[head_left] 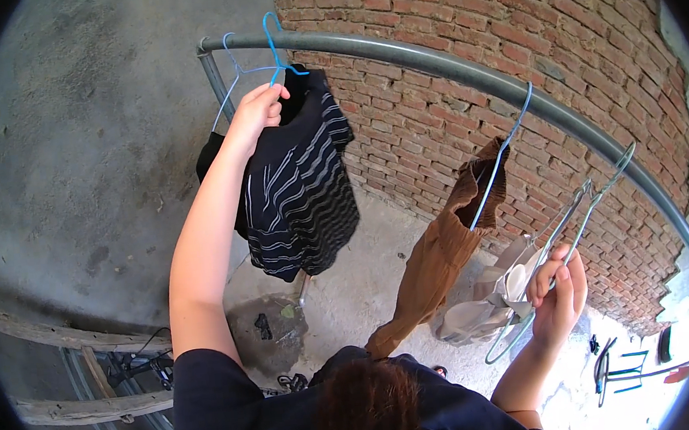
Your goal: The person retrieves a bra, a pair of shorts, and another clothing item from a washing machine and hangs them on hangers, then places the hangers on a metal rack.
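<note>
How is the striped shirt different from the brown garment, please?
The striped shirt is black with thin pale lines, while the brown garment shows no stripes. The shirt looks broad; the brown garment narrows toward its lower end. The left hand grips a blue hanger at the shirt's neck, while neither hand holds the brown garment. Both are clothes by the metal rail.

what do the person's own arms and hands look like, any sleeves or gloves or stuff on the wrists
The left hand and right hand are ungloved, and no watch or bracelet shows on either wrist. Both forearms are bare. The left sleeve is short, plain and very dark, black or navy, ending above the elbow. Any rings are too small to tell.
</note>
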`<move>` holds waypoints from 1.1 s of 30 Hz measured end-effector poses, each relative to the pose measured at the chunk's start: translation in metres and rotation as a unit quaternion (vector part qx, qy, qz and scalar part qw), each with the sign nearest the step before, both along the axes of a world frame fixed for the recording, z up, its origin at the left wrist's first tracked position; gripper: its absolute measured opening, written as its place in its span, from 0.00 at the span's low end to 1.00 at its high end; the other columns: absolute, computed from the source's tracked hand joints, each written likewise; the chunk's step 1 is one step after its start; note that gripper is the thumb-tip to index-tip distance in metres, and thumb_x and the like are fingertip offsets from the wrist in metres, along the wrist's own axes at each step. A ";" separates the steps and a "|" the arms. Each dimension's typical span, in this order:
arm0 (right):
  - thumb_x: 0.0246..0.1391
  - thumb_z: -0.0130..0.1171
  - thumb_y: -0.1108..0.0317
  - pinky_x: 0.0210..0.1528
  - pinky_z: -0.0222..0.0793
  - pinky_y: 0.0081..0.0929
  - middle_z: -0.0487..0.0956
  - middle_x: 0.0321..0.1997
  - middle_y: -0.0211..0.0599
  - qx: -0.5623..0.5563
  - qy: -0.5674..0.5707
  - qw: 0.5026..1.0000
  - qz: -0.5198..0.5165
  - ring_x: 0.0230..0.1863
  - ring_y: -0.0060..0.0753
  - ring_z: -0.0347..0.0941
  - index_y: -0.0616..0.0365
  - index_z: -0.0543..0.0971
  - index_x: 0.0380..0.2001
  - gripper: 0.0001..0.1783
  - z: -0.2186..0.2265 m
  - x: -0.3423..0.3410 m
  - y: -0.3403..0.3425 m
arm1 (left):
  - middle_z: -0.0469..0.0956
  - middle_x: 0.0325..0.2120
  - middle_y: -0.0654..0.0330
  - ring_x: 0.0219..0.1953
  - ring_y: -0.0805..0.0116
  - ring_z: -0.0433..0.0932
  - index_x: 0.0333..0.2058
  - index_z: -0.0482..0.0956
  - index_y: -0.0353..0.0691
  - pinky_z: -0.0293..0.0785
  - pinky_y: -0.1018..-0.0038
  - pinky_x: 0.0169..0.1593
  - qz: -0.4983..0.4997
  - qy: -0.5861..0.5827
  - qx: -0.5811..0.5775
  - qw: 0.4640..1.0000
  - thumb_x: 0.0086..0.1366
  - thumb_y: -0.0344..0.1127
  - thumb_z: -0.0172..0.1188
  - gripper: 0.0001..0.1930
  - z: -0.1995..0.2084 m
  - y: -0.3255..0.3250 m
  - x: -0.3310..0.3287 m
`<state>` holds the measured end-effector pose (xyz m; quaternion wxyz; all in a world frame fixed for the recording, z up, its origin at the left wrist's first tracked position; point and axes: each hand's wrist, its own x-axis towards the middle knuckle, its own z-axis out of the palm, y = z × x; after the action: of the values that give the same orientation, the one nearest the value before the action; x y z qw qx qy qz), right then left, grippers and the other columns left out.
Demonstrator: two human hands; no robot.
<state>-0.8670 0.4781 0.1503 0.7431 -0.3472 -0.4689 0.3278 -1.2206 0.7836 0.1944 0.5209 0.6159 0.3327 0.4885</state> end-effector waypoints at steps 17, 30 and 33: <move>0.59 0.42 0.67 0.18 0.54 0.14 0.64 0.15 0.32 -0.013 -0.014 1.000 -0.003 0.14 0.19 0.57 0.65 0.63 0.39 0.11 0.002 -0.008 -0.005 | 0.74 0.38 0.56 0.43 0.65 0.73 0.44 0.72 0.35 0.68 0.72 0.48 0.081 0.268 0.316 0.906 0.62 0.40 0.54 0.16 0.000 -0.088 0.077; 0.60 0.42 0.67 0.19 0.55 0.14 0.65 0.16 0.31 -0.027 -0.039 0.999 0.007 0.15 0.19 0.58 0.65 0.64 0.40 0.11 0.000 -0.011 -0.007 | 0.64 0.23 0.69 0.26 0.80 0.62 0.26 0.64 0.38 0.62 0.80 0.30 -0.197 0.077 0.130 0.969 0.52 0.25 0.52 0.05 -0.059 -0.148 0.206; 0.60 0.42 0.67 0.20 0.56 0.14 0.65 0.16 0.31 -0.028 -0.043 0.999 0.007 0.16 0.19 0.58 0.65 0.64 0.41 0.11 -0.002 -0.012 -0.008 | 0.61 0.19 0.68 0.23 0.81 0.58 0.24 0.62 0.39 0.58 0.80 0.26 -0.106 0.078 0.141 0.981 0.52 0.23 0.49 0.05 -0.055 -0.146 0.190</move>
<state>-0.8785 0.4702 0.1486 0.7097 -0.3789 -0.4934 0.3306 -1.0305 0.6376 0.1398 0.4496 0.7512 0.2329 0.4234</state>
